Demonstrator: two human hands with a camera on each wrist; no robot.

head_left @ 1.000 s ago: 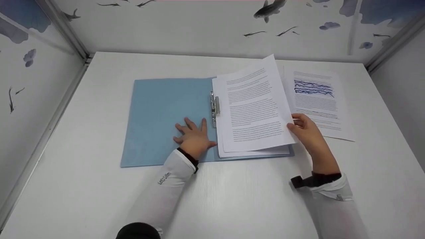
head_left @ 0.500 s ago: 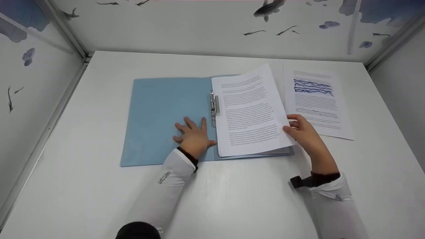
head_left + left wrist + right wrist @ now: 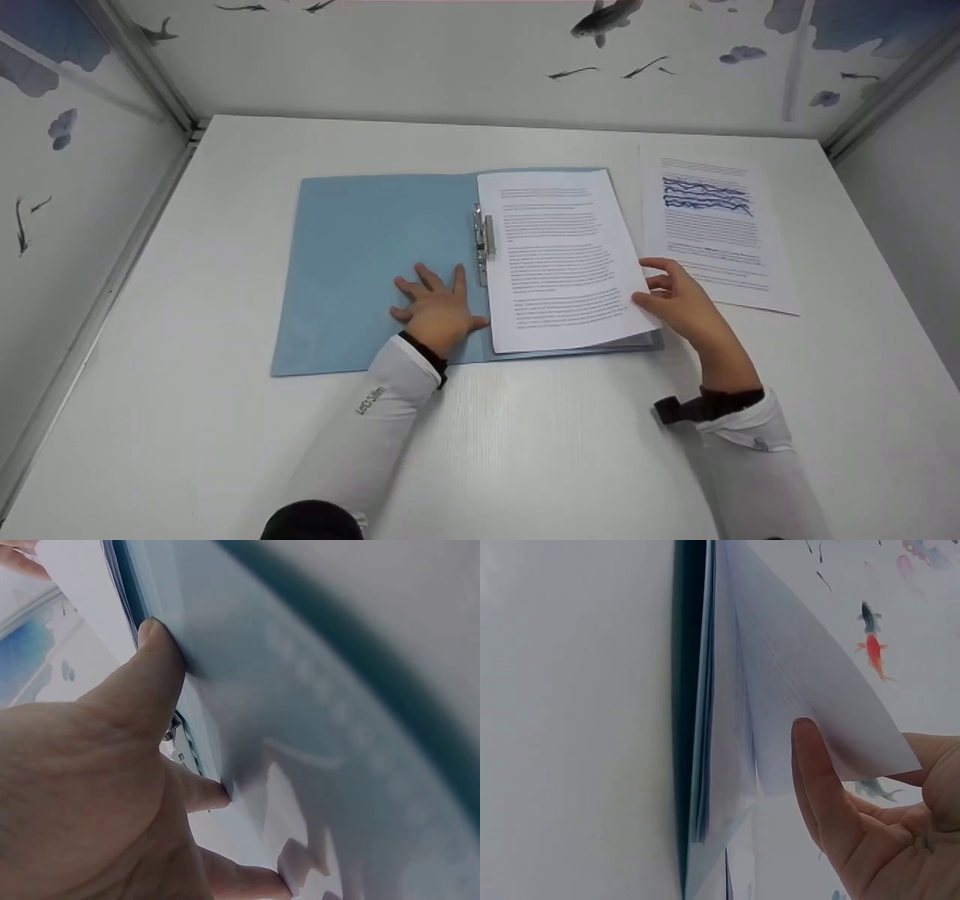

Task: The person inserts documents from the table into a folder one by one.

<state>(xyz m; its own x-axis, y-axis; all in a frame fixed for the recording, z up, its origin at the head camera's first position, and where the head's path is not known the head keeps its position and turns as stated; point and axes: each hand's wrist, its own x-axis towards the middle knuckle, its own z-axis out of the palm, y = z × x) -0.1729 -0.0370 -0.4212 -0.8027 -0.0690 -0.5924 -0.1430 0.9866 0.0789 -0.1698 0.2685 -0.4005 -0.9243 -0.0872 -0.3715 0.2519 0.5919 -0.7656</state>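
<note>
A light-blue folder (image 3: 360,240) lies spread open on the table. Along its middle fold runs a metal clip (image 3: 486,240), beside a small stack of printed pages on the right half. My left hand (image 3: 437,313) rests on the left half near the fold, fingers spread; the left wrist view shows its fingertips pressing the folder surface (image 3: 255,682). By its right edge, my right hand (image 3: 684,304) pinches the top printed sheet (image 3: 562,255), thumb above and fingers below. That edge curves up off the pages in the right wrist view, where the sheet's underside (image 3: 802,652) shows.
Other paper (image 3: 716,262) lies right of the folder, its top page printed and scribbled over with blue lines. Walls with fish pictures (image 3: 606,22) enclose the white table (image 3: 487,450) at the back and sides. A black round object (image 3: 313,521) shows at the bottom edge.
The lifted top sheet has come down and left, its far corner now lying level with the folder. My right hand moved slightly left with it; my left hand stayed in place.
</note>
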